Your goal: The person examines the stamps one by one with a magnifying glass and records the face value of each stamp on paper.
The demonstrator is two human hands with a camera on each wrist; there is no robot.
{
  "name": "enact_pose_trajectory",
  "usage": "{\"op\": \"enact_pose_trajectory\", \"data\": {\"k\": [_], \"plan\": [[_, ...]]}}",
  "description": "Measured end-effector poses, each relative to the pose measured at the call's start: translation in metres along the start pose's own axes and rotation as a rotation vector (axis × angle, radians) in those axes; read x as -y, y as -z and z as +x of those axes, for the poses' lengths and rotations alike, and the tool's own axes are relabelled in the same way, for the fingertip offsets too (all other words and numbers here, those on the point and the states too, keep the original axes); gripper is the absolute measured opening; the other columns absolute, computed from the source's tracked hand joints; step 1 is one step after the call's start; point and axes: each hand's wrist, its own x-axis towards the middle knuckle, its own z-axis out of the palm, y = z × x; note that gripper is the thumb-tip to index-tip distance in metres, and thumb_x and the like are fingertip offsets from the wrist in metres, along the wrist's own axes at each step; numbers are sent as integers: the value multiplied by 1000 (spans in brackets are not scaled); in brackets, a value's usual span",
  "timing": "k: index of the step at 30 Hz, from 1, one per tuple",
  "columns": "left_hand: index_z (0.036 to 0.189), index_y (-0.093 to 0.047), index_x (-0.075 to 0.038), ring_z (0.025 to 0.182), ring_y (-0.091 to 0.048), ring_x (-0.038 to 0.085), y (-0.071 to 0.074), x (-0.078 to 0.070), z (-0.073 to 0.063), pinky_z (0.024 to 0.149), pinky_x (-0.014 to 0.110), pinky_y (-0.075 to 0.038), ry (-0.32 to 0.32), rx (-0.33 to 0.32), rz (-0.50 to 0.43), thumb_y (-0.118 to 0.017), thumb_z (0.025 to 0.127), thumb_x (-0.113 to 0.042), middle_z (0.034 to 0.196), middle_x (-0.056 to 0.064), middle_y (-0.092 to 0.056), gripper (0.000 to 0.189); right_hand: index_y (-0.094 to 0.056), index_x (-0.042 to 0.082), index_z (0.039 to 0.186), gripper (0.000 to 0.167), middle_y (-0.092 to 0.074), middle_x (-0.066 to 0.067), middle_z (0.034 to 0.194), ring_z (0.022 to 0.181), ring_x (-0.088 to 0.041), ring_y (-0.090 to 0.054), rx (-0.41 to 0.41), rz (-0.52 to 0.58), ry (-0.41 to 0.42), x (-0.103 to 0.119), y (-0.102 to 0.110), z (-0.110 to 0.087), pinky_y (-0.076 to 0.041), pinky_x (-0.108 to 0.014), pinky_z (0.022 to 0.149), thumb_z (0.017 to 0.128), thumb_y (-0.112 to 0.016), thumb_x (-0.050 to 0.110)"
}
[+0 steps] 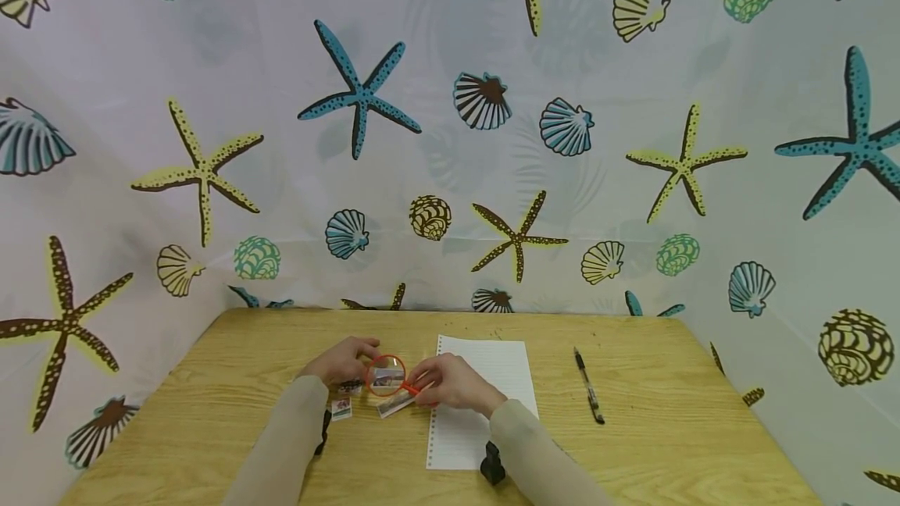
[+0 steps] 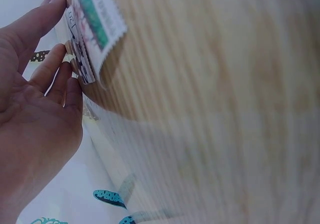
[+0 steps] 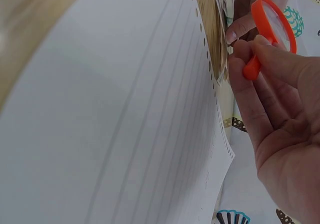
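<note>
My right hand (image 1: 450, 383) pinches the orange handle of a small magnifying glass (image 3: 253, 67) between thumb and fingers. Its round lens is held over a postage stamp (image 1: 387, 379), which shows through it. My left hand (image 1: 342, 360) rests just left of the lens, fingers extended and their tips at the tabletop beside the stamps. Close to its wrist lie a stamp with a green and pink picture (image 2: 94, 17) and a darker stamp (image 2: 80, 49). Below the lens is a long, pale-edged stamp (image 1: 395, 404), partly covered by the magnifier's handle.
A lined, spiral-punched sheet of paper (image 1: 485, 443) lies under my right hand and forearm. To its right is a black pen (image 1: 589, 386). The wooden table (image 1: 675, 443) is bounded by a curtain (image 1: 436, 162) printed with shells and starfish.
</note>
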Motion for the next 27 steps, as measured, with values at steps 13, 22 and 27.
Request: {"op": "enact_pose_trajectory", "data": {"k": [13, 22, 27], "plan": [[106, -76, -7, 142, -25, 50, -1, 1, 1, 107, 57, -38, 17, -10, 20, -71, 77, 5, 154, 25, -34, 31, -72, 12, 105, 22, -75, -2, 102, 90, -11, -70, -1, 12, -23, -2, -1, -1, -57, -27, 68, 86, -73, 3], [106, -75, -7, 143, -24, 50, -1, 2, 1, 103, 54, -43, 6, -9, 23, -70, 78, 6, 154, 25, -34, 32, -72, 10, 106, 22, -75, -4, 102, 90, -12, -70, 6, 27, -29, -2, 0, -3, -57, -25, 67, 85, -73, 2], [111, -73, -7, 143, -25, 50, -1, 2, 1, 104, 55, -43, 7, -8, 40, -71, 77, 4, 154, 25, -34, 35, -72, 12, 106, 22, -75, -2, 102, 89, -10, -70, 5, 13, -32, -1, 0, -3, -57, -24, 68, 85, -74, 4]]}}
